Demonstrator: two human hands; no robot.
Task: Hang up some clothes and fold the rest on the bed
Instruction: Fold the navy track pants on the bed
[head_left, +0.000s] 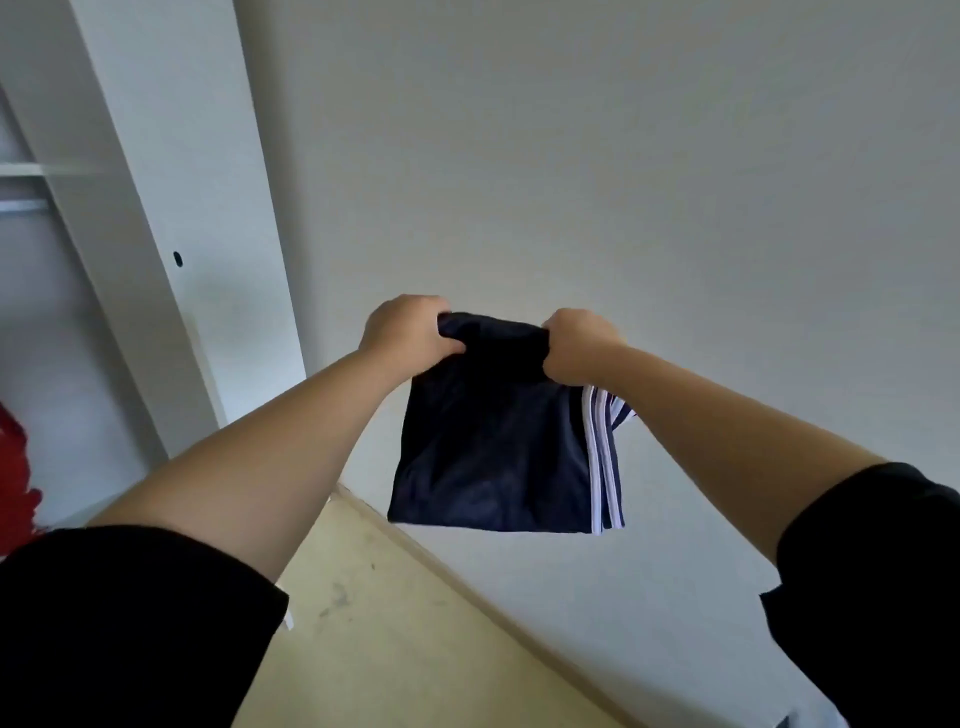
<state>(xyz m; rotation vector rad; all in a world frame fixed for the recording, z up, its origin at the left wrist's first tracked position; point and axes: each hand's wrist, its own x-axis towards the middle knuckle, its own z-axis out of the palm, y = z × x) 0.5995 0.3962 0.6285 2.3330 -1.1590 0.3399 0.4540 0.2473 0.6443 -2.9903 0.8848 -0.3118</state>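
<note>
Against the pale wall (623, 156), both arms are reaching forward and holding up a pair of dark navy shorts (483, 441) with white side stripes. The left hand (402, 327) is gripping one end of the waistband with curled fingers, and the right hand (579, 345) is clutching the other end. The shorts are hanging free above the beige floor (405, 623), beside a white wardrobe panel (171, 156). Something red (15, 467) is showing at the left edge.

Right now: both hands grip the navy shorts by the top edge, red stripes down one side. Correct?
Not quite. The stripes are white, not red, as the head view shows. The rest holds: the left hand and right hand grip the navy shorts by the top edge.
</note>
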